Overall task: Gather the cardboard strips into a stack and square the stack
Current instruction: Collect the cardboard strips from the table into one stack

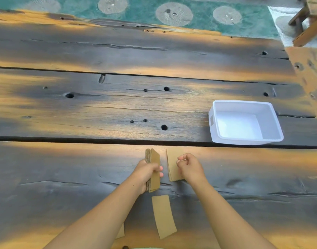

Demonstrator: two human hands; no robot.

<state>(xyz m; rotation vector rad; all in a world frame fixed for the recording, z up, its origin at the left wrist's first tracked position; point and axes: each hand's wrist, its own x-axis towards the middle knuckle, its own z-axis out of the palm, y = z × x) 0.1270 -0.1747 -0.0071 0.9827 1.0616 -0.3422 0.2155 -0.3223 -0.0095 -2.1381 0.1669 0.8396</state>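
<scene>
While one loose strip (164, 215) lies nearest me and another (120, 232) peeks from under my forearm, I could forget both. My left hand (147, 172) clamps the stack (154, 169) on edge; a slack grip would fan it. My right hand (190, 167), curled nearly closed, rests on a flat pile (173, 165), grip unclear. Beyond: gapped, holed plank table (100, 105), white bin (243, 123), green rug (199, 24)
</scene>
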